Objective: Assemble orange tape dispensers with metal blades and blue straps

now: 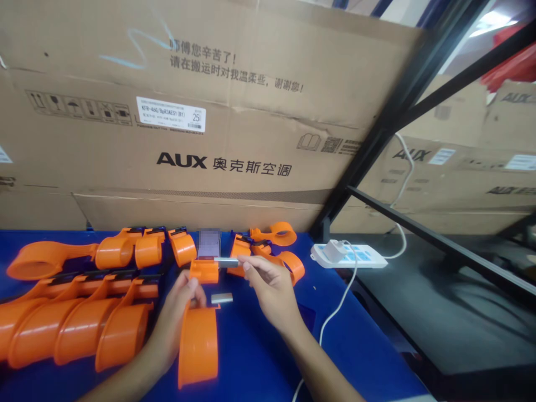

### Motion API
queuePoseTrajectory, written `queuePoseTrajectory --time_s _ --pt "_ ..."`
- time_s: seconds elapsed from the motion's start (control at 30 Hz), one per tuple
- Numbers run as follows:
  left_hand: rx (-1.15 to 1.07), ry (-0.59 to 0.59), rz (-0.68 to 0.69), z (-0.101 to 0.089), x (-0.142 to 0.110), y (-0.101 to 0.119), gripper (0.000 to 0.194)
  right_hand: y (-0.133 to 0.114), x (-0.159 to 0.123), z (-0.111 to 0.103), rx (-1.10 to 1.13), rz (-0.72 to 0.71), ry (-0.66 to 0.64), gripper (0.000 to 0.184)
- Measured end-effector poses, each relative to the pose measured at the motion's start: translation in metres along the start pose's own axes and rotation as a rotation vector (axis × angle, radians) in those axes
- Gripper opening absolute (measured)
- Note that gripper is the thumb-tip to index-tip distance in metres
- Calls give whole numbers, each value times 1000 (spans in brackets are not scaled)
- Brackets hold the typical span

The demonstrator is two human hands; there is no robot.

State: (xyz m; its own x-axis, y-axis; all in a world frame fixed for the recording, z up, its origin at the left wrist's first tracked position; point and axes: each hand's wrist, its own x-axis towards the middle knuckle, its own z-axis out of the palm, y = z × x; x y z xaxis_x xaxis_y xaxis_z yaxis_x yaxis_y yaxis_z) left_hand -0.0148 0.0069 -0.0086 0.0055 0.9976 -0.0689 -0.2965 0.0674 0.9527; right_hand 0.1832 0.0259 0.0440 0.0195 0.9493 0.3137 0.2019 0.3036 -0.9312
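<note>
My left hand [178, 312] is closed around an orange plastic tape dispenser [199, 340], holding it by its upper end over the blue table [259, 357]. My right hand [268, 285] pinches a small metal blade strip [226, 261] between thumb and fingers, its tip close to the dispenser's orange head [204, 271]. A second small metal strip [221, 298] lies on the table between my hands.
Several orange dispensers [79, 329] lie in rows at the left, and more parts [276, 245] sit behind my hands. A white power strip [349, 255] with a plug and cable rests at the table's right edge. Large cardboard boxes [188, 128] and a black metal frame [377, 139] stand behind.
</note>
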Motion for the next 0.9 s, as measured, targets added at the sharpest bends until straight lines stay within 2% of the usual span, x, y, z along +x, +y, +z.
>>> queuePoseTrajectory --time_s 0.17,0.53,0.63,0.77,0.9 --pt "16 2 68 -3 3 -3 42 3 2 0 26 28 -33 30" --pt "-34 -67 10 -1 1 3 35 -3 2 -3 28 52 -15 31" --pt "0 -64 27 0 1 3 35 -4 1 -3 10 39 -16 28" --pt "124 -118 29 0 -3 3 38 -4 -2 -1 -10 22 -63 27" --pt "126 -94 50 3 -7 5 33 -6 -6 3 6 18 -107 29"
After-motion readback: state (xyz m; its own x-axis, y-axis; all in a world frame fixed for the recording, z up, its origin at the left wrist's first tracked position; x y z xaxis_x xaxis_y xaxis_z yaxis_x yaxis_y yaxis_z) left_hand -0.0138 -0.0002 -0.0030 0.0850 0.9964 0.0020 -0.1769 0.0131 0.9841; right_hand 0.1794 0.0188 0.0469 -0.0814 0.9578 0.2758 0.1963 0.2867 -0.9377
